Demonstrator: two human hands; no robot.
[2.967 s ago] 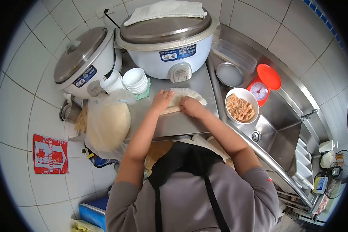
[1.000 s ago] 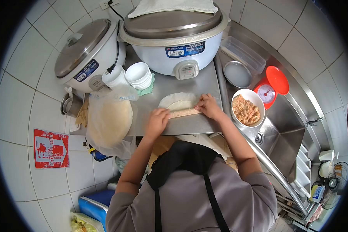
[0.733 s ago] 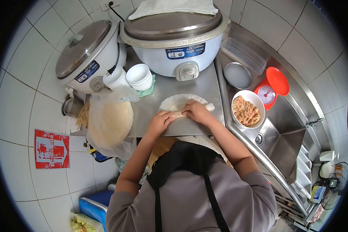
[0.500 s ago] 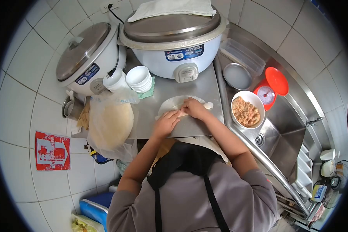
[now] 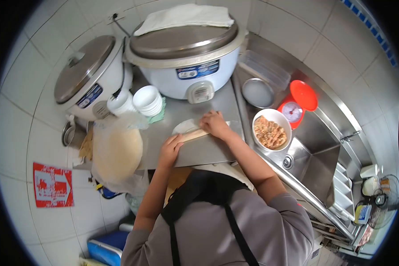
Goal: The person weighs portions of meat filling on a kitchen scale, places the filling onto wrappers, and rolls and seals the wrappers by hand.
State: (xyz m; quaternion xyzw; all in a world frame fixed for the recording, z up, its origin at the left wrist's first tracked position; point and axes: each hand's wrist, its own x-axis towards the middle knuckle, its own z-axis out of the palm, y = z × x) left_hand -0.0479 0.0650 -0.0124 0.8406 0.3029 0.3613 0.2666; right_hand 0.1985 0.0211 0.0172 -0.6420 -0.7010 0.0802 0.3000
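Your left hand [image 5: 169, 150] has slid outward along the pale, cylindrical wrapper roll [image 5: 193, 134]; your right hand [image 5: 213, 124] lies over it, probably keeping it straight between grips, whose closure I cannot tell.

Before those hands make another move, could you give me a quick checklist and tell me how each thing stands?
1. Left hand on the roll: ok, at its left end.
2. Right hand on the roll: ok, farther right along it.
3. Wrapper fully rolled up: not ok, a flat part shows behind the roll.
4. Roll's edge sealed: cannot tell, too small to see.
5. Filling available: ok, in the white bowl beside the red scale.
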